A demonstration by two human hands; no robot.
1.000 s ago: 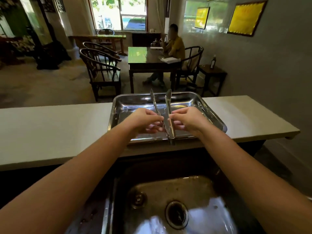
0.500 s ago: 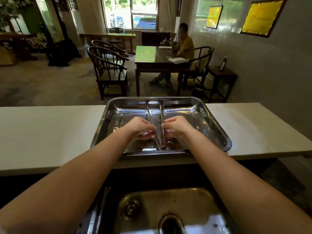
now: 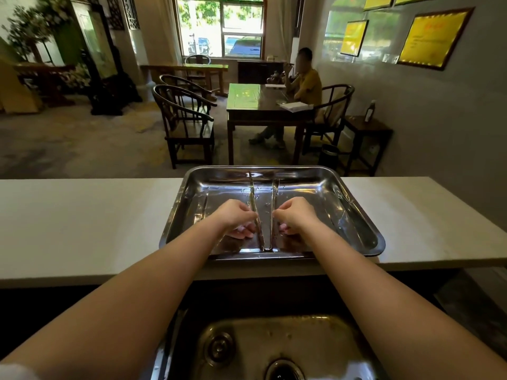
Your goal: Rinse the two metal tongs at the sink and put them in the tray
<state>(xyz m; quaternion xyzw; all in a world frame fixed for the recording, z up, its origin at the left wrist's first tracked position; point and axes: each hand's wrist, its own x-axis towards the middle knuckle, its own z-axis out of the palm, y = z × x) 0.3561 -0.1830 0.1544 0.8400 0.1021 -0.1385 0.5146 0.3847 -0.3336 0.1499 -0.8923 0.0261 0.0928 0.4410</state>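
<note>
Two slim metal tongs lie side by side, lengthwise, on the wet bottom of a shiny steel tray (image 3: 356,207) on the pale counter beyond the sink (image 3: 277,341). The left tong (image 3: 251,192) and the right tong (image 3: 275,192) nearly meet at their near ends and spread slightly toward the far side. My left hand (image 3: 234,219) has its curled fingers on the left tong's middle. My right hand (image 3: 296,215) pinches the right tong the same way. Both hands are inside the tray, a small gap between them.
The pale counter (image 3: 82,223) runs left and right of the tray. The steel sink with its drain (image 3: 282,373) is directly below my forearms. Beyond the counter stand dark wooden chairs (image 3: 186,127), and a person (image 3: 307,83) sits at a table (image 3: 255,105).
Both hands carried the tongs forward from above the tray's near edge and lowered them onto the tray bottom. The tongs have moved slightly apart and now lie flat.
</note>
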